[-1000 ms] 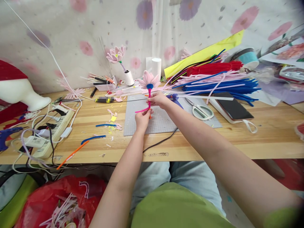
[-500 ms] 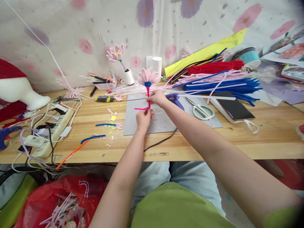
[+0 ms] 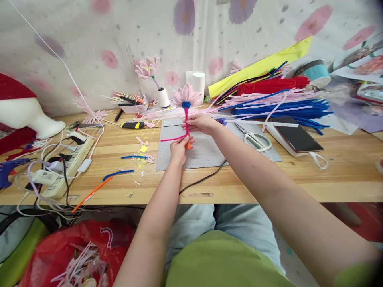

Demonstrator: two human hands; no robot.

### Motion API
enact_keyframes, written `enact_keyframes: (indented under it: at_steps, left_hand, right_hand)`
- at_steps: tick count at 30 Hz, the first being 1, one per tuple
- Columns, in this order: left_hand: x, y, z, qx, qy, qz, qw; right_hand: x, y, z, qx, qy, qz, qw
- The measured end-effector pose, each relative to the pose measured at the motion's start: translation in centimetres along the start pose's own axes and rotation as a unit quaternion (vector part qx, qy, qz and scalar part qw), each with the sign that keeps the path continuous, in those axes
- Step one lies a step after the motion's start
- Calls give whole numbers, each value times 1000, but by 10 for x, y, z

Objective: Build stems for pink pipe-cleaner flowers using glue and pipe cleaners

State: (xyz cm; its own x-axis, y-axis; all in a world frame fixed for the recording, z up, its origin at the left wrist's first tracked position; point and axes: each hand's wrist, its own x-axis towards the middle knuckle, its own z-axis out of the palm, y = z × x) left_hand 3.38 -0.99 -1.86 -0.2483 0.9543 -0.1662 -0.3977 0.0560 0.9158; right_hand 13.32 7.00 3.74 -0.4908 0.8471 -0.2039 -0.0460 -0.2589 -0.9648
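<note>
A pipe-cleaner flower (image 3: 187, 97) with pale pink petals, a blue base and a magenta-wrapped stem stands upright between my hands, above the grey cutting mat (image 3: 167, 155). My left hand (image 3: 178, 150) pinches the low end of the stem, where orange shows below the magenta. From there a loose magenta pipe cleaner end (image 3: 169, 139) sticks out to the left. Higher up, my right hand (image 3: 201, 122) has its thumb and fingers closed on the stem. Behind my right wrist, a purple glue gun (image 3: 222, 121) is mostly hidden.
Scissors (image 3: 257, 142) lie on the mat's right side, near a phone (image 3: 296, 133). Bundled blue pipe cleaners (image 3: 284, 108) are piled behind. A finished pink flower (image 3: 147, 67) stands in a white spool (image 3: 162, 97). A power strip (image 3: 70, 167) with tangled cords sits left.
The loose magenta end now reaches farther left and lies a little lower. My right hand has shifted slightly on the stem, and its forearm covers more of the glue gun.
</note>
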Motion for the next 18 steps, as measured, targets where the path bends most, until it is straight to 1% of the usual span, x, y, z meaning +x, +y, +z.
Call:
enact_keyframes:
  at_steps: [2,5,10,13,16,18]
  left_hand:
    - [0,1,0,-3,-12,-7,1000]
    - [1,-1,0,21,-16,5,1000]
    - [5,-10,-2,124,-11,48,991]
    - [6,-16,-5,219,-18,109,969]
    - [7,-19,-9,315,-18,178,932]
    - [7,-20,-10,346,-13,201,916]
  right_hand:
    - [-2,-1,-2,-6,3,-12,1000]
    - [-3,-1,0,-32,33,-25,999]
    - [0,2,4,-86,89,-27,992]
    - [6,8,4,-112,115,-35,986]
    - [12,12,5,-145,152,-35,977]
    - [13,12,6,-168,176,-32,969]
